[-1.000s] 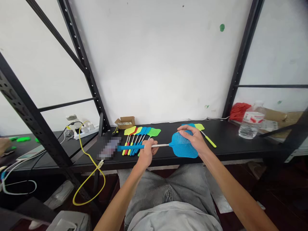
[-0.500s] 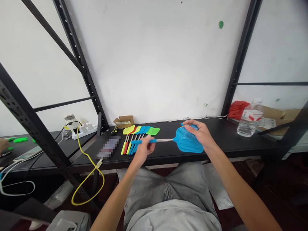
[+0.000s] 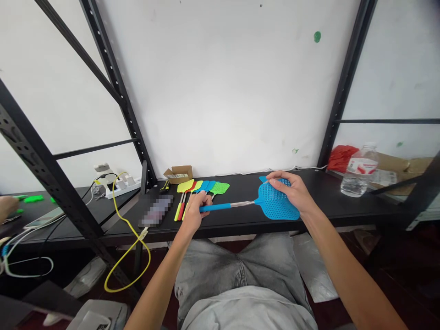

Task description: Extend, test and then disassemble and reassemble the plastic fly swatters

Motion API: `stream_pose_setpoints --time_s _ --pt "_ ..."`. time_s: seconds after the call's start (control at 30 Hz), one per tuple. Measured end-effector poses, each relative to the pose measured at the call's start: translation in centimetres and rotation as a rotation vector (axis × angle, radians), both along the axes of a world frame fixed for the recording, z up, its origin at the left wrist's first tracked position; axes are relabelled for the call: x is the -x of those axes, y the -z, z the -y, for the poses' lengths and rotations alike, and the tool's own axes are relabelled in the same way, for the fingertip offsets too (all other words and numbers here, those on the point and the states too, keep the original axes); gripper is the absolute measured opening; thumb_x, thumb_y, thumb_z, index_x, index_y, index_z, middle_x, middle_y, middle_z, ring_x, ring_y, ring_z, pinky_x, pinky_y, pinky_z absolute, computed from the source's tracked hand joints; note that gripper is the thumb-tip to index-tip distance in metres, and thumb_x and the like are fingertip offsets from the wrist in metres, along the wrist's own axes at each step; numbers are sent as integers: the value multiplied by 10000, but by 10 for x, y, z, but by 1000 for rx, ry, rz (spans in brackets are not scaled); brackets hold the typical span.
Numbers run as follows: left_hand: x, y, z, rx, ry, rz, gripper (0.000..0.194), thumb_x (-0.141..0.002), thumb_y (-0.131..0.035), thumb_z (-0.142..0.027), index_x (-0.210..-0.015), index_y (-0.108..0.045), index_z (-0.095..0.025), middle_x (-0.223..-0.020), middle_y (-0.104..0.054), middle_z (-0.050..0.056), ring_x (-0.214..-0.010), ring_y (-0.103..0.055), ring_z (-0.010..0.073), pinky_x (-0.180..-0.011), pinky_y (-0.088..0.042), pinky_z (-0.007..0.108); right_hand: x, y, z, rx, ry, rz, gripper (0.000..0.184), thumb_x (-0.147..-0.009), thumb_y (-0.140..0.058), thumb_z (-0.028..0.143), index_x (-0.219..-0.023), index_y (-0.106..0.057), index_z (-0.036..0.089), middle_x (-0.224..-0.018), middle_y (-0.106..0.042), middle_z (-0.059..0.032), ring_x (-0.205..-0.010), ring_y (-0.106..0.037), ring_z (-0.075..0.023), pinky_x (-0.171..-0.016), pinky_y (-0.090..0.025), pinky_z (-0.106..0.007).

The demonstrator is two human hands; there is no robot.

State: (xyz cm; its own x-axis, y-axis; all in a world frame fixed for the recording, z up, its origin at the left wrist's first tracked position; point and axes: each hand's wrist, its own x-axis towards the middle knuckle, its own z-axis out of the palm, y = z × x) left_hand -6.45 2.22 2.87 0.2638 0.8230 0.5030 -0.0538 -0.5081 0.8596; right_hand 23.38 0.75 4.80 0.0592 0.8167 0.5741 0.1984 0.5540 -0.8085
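Observation:
A blue fly swatter (image 3: 279, 202) with a perforated head and a metal shaft is held level above the front of the black shelf. My left hand (image 3: 195, 208) is closed round the end of its blue handle. The upper corner of its head is pinched by my right hand (image 3: 288, 190), thumb on the near face. Behind my left hand lies a row of fly swatters (image 3: 185, 185) in yellow, red, blue and green, their handles partly covered. Another blue swatter's corner (image 3: 263, 179) peeks out behind the held head; the rest of it is hidden.
A small open cardboard box (image 3: 178, 174) stands at the back. Left of the row lies a blurred-out phone (image 3: 156, 211) with a yellow cable (image 3: 129, 224). A water bottle (image 3: 359, 172) and red bag (image 3: 342, 157) are at right. Another person's hand (image 3: 7, 207) shows at far left.
My left hand has slid left along the swatter, from the shaft to the handle's end. My right hand and the swatter's head have shifted a little to the right.

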Motion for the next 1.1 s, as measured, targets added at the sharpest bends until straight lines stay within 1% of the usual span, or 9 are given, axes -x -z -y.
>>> stream_pose_setpoints --time_s 0.3,0.43,0.5,0.57,0.67,0.77,0.9,1.0,1.1 --pt "-2 5 -2 55 -9 0 521 -922 -374 -453 -482 -258 -200 -445 -227 -36 -398 -237 84 -428 -140 269 2 -2 4 -41 19 0 246 -789 -700 433 -887 -713 208 -870 -698 -33 -770 -645 -205 -696 -489 -317" --pt "-2 -2 6 20 -10 -22 531 -926 -361 -459 -476 -251 -200 -440 -218 -36 -410 -242 88 -437 -178 266 -1 -7 8 -54 35 59 247 -794 -693 428 -904 -716 209 -865 -707 -35 -794 -651 -217 -737 -494 -336" --pt "1 -8 10 5 2 -112 535 -938 -346 -464 -479 -288 -195 -438 -252 -32 -424 -269 93 -451 -216 262 -4 -7 8 -62 64 146 249 -792 -691 428 -894 -728 204 -889 -712 -42 -864 -651 -233 -807 -483 -357" --pt "5 -13 13 28 48 -267 529 -946 -344 -471 -503 -387 -184 -443 -314 -26 -438 -305 97 -463 -242 255 -7 -6 5 -22 60 162 275 -785 -694 441 -911 -731 199 -906 -717 -51 -877 -654 -241 -814 -487 -369" --pt "10 -16 12 83 161 -504 498 -926 -412 -486 -556 -510 -168 -452 -375 -23 -438 -329 96 -454 -232 248 -13 -3 -1 93 -14 8 353 -751 -725 461 -980 -707 193 -898 -726 -71 -781 -670 -231 -702 -519 -353" --pt "12 -10 5 100 265 -592 502 -891 -486 -494 -513 -487 -165 -447 -366 -25 -421 -304 85 -443 -201 249 -19 0 -7 168 -82 -152 398 -710 -769 452 -997 -685 190 -889 -730 -79 -718 -675 -213 -635 -527 -324" --pt "12 0 -7 138 269 -420 532 -883 -512 -505 -481 -409 -172 -440 -323 -38 -413 -280 72 -438 -182 242 -19 5 -15 259 -152 -284 408 -728 -755 461 -1032 -673 200 -928 -730 -80 -743 -687 -218 -638 -539 -317" --pt "10 5 -15 177 156 -169 502 -887 -521 -500 -527 -389 -177 -471 -276 -66 -409 -247 57 -426 -170 220 -12 8 -18 278 -182 -380 474 -828 -588 576 -1120 -649 209 -1042 -715 -110 -751 -692 -222 -559 -520 -292" --pt "2 12 -21 222 40 17 462 -889 -504 -524 -597 -405 -179 -502 -254 -86 -407 -213 49 -412 -176 195 6 16 -19 352 -305 -343 610 -889 -384 657 -1236 -600 205 -1164 -678 -150 -739 -698 -216 -474 -475 -263"
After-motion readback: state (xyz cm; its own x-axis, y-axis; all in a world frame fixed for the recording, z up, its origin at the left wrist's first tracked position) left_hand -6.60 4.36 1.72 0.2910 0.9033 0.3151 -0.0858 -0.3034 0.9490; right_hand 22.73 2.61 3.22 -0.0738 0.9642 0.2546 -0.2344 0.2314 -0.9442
